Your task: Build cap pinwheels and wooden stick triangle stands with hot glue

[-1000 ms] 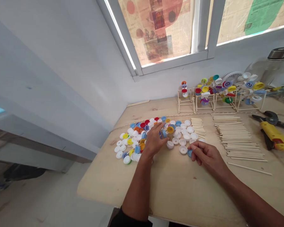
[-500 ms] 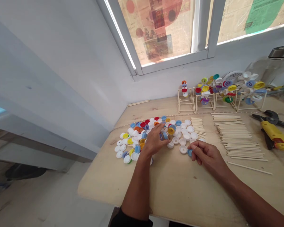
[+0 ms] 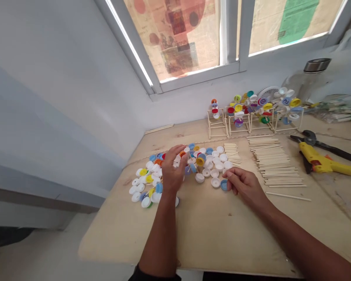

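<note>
My left hand is held over the pile of plastic bottle caps, thumb and fingers spread with nothing gripped. Just right of its thumb, a blue cap joined to thin sticks stands among the others. My right hand is curled, its fingertips closed at the right edge of a light blue bottle cap lying on the table. A white cap sits immediately left of that blue one. The left hand and forearm hide part of the pile.
Rows of wooden sticks and shorter sticks lie to the right. Beyond them are a yellow glue gun and black-handled cutters. Stick frames with cap wheels line the wall, near a glass jar.
The view has shifted, so the scene sits further left. My left hand has opened and drawn away from the blue cap with sticks. The right hand stays beside the light blue cap.
</note>
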Tool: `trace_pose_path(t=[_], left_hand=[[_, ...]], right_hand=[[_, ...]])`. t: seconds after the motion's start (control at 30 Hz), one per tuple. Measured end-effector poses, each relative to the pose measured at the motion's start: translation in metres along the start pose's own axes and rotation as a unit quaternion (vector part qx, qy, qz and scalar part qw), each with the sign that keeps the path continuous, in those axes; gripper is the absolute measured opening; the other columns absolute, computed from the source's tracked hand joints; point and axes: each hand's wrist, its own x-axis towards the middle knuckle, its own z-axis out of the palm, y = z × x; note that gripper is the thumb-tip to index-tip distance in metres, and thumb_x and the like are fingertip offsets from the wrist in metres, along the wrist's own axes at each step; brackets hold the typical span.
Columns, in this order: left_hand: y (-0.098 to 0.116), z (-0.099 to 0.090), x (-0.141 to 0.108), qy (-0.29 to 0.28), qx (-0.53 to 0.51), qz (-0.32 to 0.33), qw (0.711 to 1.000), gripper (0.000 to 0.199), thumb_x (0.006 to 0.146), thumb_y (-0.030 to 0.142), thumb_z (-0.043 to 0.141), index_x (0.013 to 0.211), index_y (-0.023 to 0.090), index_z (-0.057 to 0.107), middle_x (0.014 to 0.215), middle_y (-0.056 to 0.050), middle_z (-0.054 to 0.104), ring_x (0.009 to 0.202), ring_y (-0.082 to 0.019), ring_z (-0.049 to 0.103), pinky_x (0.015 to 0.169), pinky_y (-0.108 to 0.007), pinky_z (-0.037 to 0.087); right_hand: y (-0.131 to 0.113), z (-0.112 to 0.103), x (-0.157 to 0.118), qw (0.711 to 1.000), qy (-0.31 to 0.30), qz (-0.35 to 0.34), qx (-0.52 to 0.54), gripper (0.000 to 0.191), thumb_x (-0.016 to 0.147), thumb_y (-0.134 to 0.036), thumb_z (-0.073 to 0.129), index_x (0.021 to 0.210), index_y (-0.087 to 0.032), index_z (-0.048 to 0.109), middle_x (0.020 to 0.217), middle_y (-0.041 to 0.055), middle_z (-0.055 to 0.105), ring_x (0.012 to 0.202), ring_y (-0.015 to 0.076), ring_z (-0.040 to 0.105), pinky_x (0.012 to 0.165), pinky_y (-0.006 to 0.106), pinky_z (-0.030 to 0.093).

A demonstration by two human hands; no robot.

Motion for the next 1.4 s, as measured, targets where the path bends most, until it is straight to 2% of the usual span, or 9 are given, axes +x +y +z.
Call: trace_pose_path(t=[0.07,0.13,0.37,0.43,0.53,0.7,0.9,1.1,1.4], left_hand=[[0.007,0.005,-0.003,0.084,-0.023,0.01,0.996,0.021,0.089,0.032,0.049,0.087,0.019,0.066,0.095,-0.005,0.07,0.097,-0.017,0.063,0.094,-0.034,0.046],[0.014,0.01,-0.008,0.121,-0.037,0.017,0.992,0.024,0.09,0.03,0.047,0.079,0.018,0.065,0.086,-0.004,0.069,0.087,-0.016,0.064,0.087,-0.032,0.049],[0.031,0.028,-0.028,0.072,-0.006,0.071,0.995,0.036,0.093,0.035,0.035,0.071,0.02,0.06,0.073,-0.004,0.065,0.076,-0.016,0.063,0.076,-0.031,0.052],[0.037,0.033,-0.033,0.029,-0.002,0.103,0.994,0.034,0.092,0.033,0.036,0.07,0.02,0.059,0.071,-0.005,0.065,0.076,-0.016,0.063,0.076,-0.031,0.051],[0.044,0.04,-0.038,-0.086,0.012,0.15,0.985,0.027,0.091,0.028,0.041,0.074,0.02,0.061,0.075,-0.005,0.067,0.081,-0.017,0.063,0.08,-0.032,0.05],[0.048,0.049,-0.041,-0.27,0.073,0.217,0.935,0.021,0.084,0.029,0.053,0.1,0.02,0.064,0.106,-0.009,0.066,0.108,-0.024,0.056,0.097,-0.04,0.042],[0.051,0.051,-0.047,-0.348,0.157,0.209,0.9,0.051,0.076,0.039,0.064,0.123,0.022,0.053,0.135,-0.012,0.05,0.13,-0.032,0.039,0.108,-0.052,0.028],[0.048,0.066,-0.059,-0.342,0.19,0.2,0.898,0.059,0.081,0.044,0.058,0.134,0.023,0.044,0.144,-0.012,0.041,0.136,-0.033,0.029,0.11,-0.056,0.021],[0.042,0.092,-0.064,-0.253,0.184,0.234,0.921,0.04,0.085,0.043,0.053,0.123,0.032,0.054,0.139,-0.008,0.047,0.132,-0.032,0.034,0.106,-0.057,0.025]], right_hand=[[-0.001,0.0,0.0,1.0,0.007,-0.005,0.006,0.036,0.081,-0.05,0.052,0.078,-0.016,0.062,0.054,-0.0013,0.058,0.042,0.0074,0.041,0.043,0.021,0.034],[-0.002,-0.003,0.001,1.0,0.02,-0.015,0.011,0.036,0.081,-0.051,0.052,0.078,-0.016,0.062,0.054,-0.0014,0.057,0.043,0.0078,0.041,0.043,0.021,0.035],[-0.009,-0.024,0.008,0.982,0.168,-0.071,0.05,0.035,0.081,-0.05,0.053,0.072,-0.017,0.061,0.052,-0.0022,0.054,0.044,0.0077,0.042,0.045,0.022,0.035],[-0.01,-0.031,0.011,0.972,0.205,-0.085,0.076,0.033,0.081,-0.049,0.055,0.073,-0.017,0.062,0.053,-0.0021,0.054,0.045,0.0077,0.042,0.045,0.022,0.034],[-0.01,-0.039,0.016,0.957,0.245,-0.096,0.119,0.032,0.079,-0.048,0.057,0.075,-0.017,0.063,0.053,-0.0018,0.054,0.045,0.0077,0.042,0.043,0.022,0.033],[-0.007,-0.049,0.022,0.942,0.281,-0.092,0.16,0.031,0.075,-0.048,0.061,0.074,-0.016,0.063,0.052,-0.0015,0.055,0.044,0.0071,0.043,0.041,0.021,0.031],[-0.007,-0.051,0.024,0.933,0.297,-0.097,0.177,0.032,0.074,-0.048,0.062,0.074,-0.016,0.063,0.051,-0.0019,0.054,0.043,0.007,0.042,0.04,0.021,0.031],[-0.007,-0.052,0.024,0.927,0.303,-0.105,0.194,0.029,0.074,-0.044,0.061,0.072,-0.016,0.064,0.05,-0.003,0.055,0.041,0.0061,0.041,0.04,0.02,0.03],[-0.003,-0.05,0.025,0.931,0.291,-0.112,0.191,0.027,0.074,-0.043,0.061,0.073,-0.016,0.064,0.051,-0.0027,0.055,0.041,0.0064,0.042,0.039,0.02,0.031]])
